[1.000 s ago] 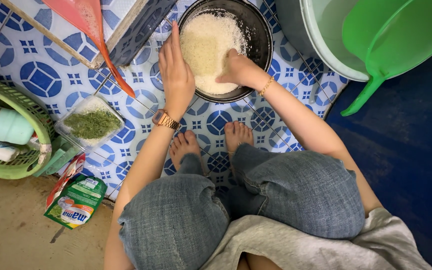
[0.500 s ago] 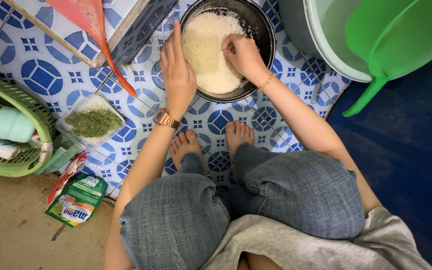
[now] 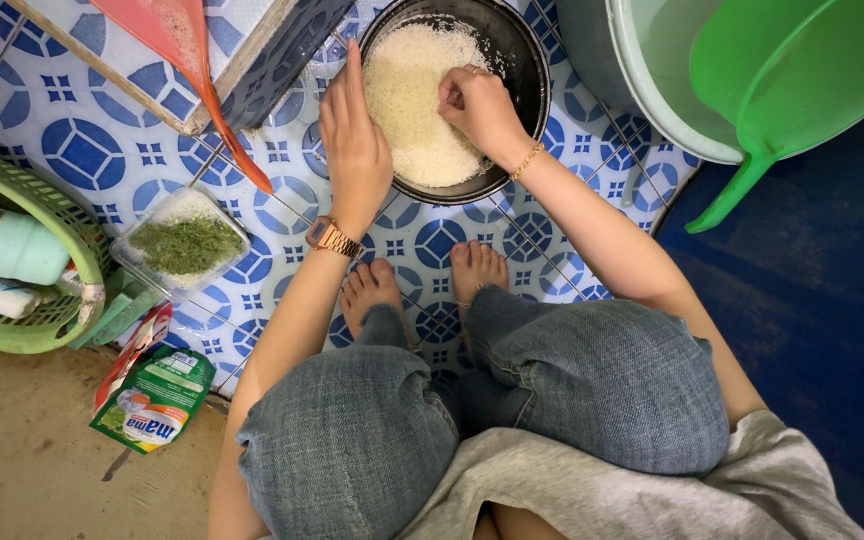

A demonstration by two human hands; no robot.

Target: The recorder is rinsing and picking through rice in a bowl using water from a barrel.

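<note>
**Two hands at a bowl of rice on a tiled floor**

A round dark metal bowl (image 3: 527, 60) sits on the blue-and-white patterned tile floor (image 3: 92, 150), just ahead of the seated person's bare feet, and a mound of white uncooked rice (image 3: 414, 100) fills most of it. The left hand (image 3: 354, 150) lies flat along the bowl's near-left rim, fingers straight and together, steadying the wall rather than clasping it. The right hand (image 3: 480, 105) is down in the rice with fingers curled narrow, pinching grains; how much it holds I cannot tell.

The rice looks loose and dry, so it should spill between fingers unless scooped with a cupped palm. The bowl looks stiff and fairly light with a smooth rim; I judge it best held at the rim, where the left hand is, since it could slide on tile.

Nearby: a clear plastic tub of chopped green herbs (image 3: 184, 245), a green woven plastic basket (image 3: 47, 310) holding bottles, a green snack packet (image 3: 152, 400), a pale green basin (image 3: 652, 90) with a bright green plastic dipper (image 3: 802, 80) inside.

Against the frame half a second back, the right hand has shifted further over the rice and closed tighter; the left hand and bowl lie as they did
</note>
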